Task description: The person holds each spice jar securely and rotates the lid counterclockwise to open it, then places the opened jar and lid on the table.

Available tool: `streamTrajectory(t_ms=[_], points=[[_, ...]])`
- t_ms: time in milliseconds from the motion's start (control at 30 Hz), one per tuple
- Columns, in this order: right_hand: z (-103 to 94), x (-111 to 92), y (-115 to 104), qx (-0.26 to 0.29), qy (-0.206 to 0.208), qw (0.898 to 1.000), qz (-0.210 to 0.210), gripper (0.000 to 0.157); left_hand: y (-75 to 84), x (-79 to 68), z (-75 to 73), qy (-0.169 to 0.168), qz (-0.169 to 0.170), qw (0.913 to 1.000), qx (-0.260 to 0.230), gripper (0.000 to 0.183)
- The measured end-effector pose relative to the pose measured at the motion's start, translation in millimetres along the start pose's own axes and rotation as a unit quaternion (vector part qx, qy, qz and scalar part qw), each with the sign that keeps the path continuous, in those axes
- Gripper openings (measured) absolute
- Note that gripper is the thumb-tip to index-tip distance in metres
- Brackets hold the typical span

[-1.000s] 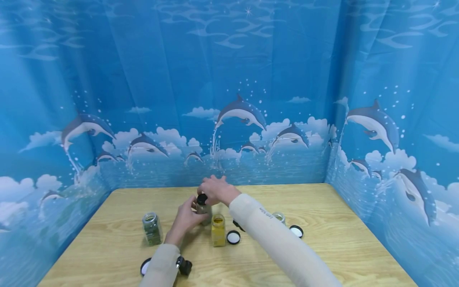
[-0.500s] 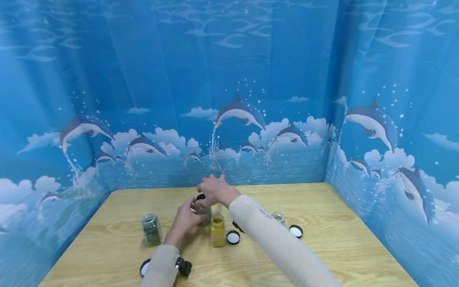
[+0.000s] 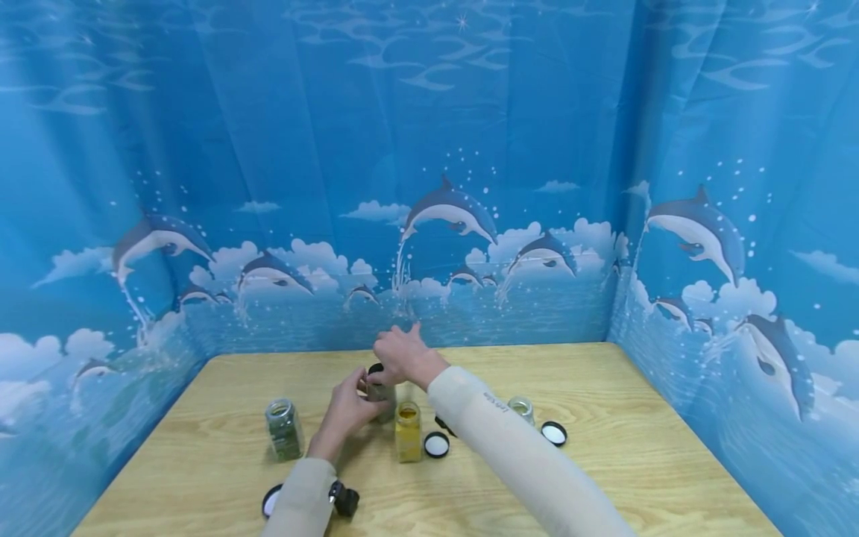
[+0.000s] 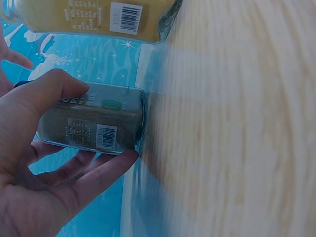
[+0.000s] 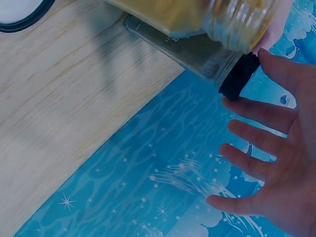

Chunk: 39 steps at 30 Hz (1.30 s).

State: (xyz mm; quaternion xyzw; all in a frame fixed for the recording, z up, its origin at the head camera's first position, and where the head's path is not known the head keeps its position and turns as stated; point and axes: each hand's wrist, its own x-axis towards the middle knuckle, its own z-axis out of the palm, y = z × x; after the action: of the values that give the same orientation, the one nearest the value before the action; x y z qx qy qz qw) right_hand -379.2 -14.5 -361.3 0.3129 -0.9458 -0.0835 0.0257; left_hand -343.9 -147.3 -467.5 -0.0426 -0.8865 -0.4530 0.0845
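A square glass spice jar (image 4: 91, 123) of grey-brown powder stands near the far edge of the table. My left hand (image 3: 350, 409) wraps round its body, thumb on one side and fingers on the other. Its black screw lid (image 5: 239, 76) sits on the neck. Thumb and index finger of my right hand (image 5: 284, 138) pinch that lid from opposite sides, while the other fingers spread away from it. In the head view the right hand (image 3: 403, 356) covers part of the lid. Just in front stands an uncapped jar of yellow powder (image 3: 408, 436).
An open jar of dried green herbs (image 3: 285, 432) stands to the left. Another open glass jar (image 3: 522, 406) is partly behind the right sleeve. Upturned black lids lie by the yellow jar (image 3: 437, 445), at right (image 3: 554, 433) and beside the left sleeve (image 3: 270, 501). A dolphin-print curtain (image 3: 429, 224) surrounds the table.
My right hand has tilted and shifted slightly to the right at the lid, its fingers rotating about it. The left hand and the jar have stayed in place.
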Motion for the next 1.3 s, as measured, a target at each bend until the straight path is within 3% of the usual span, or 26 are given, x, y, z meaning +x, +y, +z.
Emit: streamTrajectory(t_ms=[333, 767, 1300], points=[[1.0, -1.3, 1.0, 0.030, -0.019, 0.999, -0.039, 0.014, 0.7, 0.5, 0.5, -0.002, -0.016, 0.9999, -0.001, 0.041], [0.0, -6.1, 0.9, 0.044, -0.019, 0.998, -0.050, 0.021, -0.2, 1.4, 0.5, 0.005, -0.008, 0.9999, -0.004, 0.039], [-0.7, -4.4, -0.4, 0.043, -0.013, 0.999, -0.026, 0.031, -1.0, 0.7, 0.9, -0.002, -0.017, 0.9998, 0.001, 0.041]])
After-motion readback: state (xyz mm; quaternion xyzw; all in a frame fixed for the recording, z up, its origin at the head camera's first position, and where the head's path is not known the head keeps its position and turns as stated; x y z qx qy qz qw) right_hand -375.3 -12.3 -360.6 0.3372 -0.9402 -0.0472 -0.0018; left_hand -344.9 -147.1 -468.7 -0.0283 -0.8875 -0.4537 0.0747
